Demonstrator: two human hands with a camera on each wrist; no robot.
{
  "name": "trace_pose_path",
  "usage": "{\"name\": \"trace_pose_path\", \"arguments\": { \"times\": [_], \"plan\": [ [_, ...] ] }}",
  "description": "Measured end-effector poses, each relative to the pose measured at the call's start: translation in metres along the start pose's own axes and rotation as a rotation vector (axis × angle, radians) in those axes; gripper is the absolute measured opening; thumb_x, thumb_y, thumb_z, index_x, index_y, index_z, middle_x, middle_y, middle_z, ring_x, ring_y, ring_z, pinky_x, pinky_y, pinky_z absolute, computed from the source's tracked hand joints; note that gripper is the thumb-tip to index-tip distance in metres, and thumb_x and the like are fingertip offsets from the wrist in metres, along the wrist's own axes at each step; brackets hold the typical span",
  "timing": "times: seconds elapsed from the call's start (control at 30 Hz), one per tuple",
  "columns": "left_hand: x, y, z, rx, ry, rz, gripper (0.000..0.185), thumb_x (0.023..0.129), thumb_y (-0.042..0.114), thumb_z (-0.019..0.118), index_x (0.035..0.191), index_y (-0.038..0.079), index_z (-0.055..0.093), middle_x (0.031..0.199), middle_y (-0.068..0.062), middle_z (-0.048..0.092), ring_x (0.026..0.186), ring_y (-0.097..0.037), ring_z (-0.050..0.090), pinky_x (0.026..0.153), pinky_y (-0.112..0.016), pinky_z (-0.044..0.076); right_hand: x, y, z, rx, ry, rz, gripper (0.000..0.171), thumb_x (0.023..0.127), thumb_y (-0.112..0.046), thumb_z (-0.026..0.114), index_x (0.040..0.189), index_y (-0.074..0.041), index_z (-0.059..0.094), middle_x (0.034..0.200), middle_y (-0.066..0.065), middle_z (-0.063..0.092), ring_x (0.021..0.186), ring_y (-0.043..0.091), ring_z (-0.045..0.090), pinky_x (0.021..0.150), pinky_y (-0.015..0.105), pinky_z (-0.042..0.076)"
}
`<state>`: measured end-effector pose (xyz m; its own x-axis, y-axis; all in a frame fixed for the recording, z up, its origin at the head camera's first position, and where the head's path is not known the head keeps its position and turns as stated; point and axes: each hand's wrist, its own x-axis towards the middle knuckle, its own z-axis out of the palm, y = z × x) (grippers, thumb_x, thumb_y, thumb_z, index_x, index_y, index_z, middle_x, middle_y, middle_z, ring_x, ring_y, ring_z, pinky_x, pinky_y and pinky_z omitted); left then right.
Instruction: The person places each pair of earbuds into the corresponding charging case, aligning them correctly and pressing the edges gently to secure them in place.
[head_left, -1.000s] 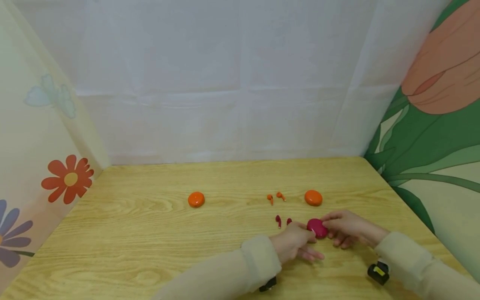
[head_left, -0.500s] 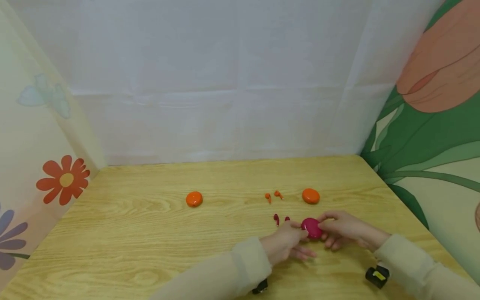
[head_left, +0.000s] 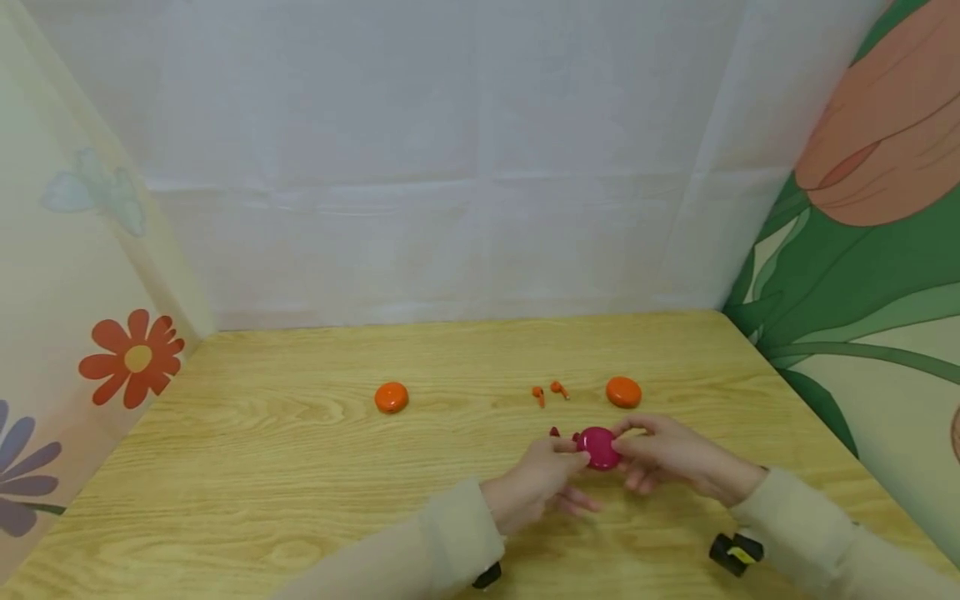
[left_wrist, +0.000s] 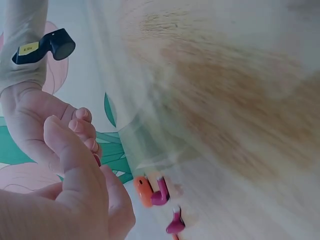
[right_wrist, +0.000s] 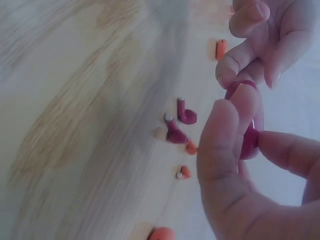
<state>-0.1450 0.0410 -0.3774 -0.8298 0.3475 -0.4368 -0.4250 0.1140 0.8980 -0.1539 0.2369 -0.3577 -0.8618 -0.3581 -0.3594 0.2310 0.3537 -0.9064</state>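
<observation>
A glossy magenta round earbud case (head_left: 598, 448) is held above the table between both hands. The left hand (head_left: 536, 483) pinches its left edge with thumb and index finger, while the other fingers stretch out below. From the other side, the right hand (head_left: 675, 457) grips the case between thumb and fingers. In the right wrist view the case (right_wrist: 250, 145) is partly covered by fingers, and I cannot tell whether its lid is fully closed. Just behind the left hand lie two magenta earbuds (left_wrist: 175, 222), partly hidden in the head view.
Farther back lie two orange earbuds (head_left: 539, 395) with an orange case (head_left: 624, 392) to their right. Another orange case (head_left: 392, 397) sits to the left on the wooden table (head_left: 262, 467). A white cloth (head_left: 480, 167) hangs behind, with flower-printed panels at both sides.
Both hands have carried the magenta case leftward and slightly up, closer to the magenta earbuds. The orange cases and orange earbuds stay where they were.
</observation>
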Motion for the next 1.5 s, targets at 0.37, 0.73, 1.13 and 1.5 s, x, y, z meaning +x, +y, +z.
{"name": "trace_pose_path", "arguments": {
  "times": [0.37,0.73,1.13,1.5],
  "plan": [
    [-0.015,-0.001,-0.020,0.021,-0.011,0.070,0.036,0.101,0.012,0.052,0.128,-0.011,0.051,0.113,-0.014,0.063,0.067,-0.026,0.071,0.049,-0.021,0.051,0.007,-0.013,0.020,0.022,-0.017,-0.021,0.028,0.098,-0.011,0.052,0.117,0.008,0.050,0.077,0.009,0.066,0.059,0.012,0.065,0.056,0.028,0.055],
    [-0.022,-0.003,-0.033,0.039,0.036,0.101,0.032,0.100,0.012,0.054,0.122,-0.010,0.055,0.102,-0.008,0.066,0.057,-0.017,0.067,0.047,-0.020,0.050,0.013,-0.018,0.033,0.053,-0.037,-0.046,0.029,0.096,-0.010,0.053,0.118,0.008,0.047,0.077,0.009,0.066,0.058,0.012,0.064,0.056,0.026,0.054],
    [-0.027,-0.009,-0.048,0.019,0.071,0.152,0.028,0.099,0.011,0.055,0.120,-0.008,0.056,0.099,-0.009,0.064,0.054,-0.016,0.066,0.042,-0.017,0.045,0.021,-0.026,0.047,0.051,-0.052,-0.070,0.043,0.095,-0.009,0.056,0.130,0.012,0.044,0.078,0.011,0.066,0.058,0.012,0.063,0.055,0.026,0.054],
    [-0.031,-0.013,-0.062,0.008,0.069,0.187,0.033,0.099,0.012,0.055,0.124,-0.009,0.054,0.101,-0.009,0.064,0.053,-0.014,0.064,0.043,-0.017,0.045,0.029,-0.032,0.057,0.043,-0.091,-0.095,0.032,0.099,-0.015,0.052,0.120,0.009,0.052,0.078,0.010,0.064,0.057,0.011,0.061,0.053,0.023,0.052]
  ]
}}
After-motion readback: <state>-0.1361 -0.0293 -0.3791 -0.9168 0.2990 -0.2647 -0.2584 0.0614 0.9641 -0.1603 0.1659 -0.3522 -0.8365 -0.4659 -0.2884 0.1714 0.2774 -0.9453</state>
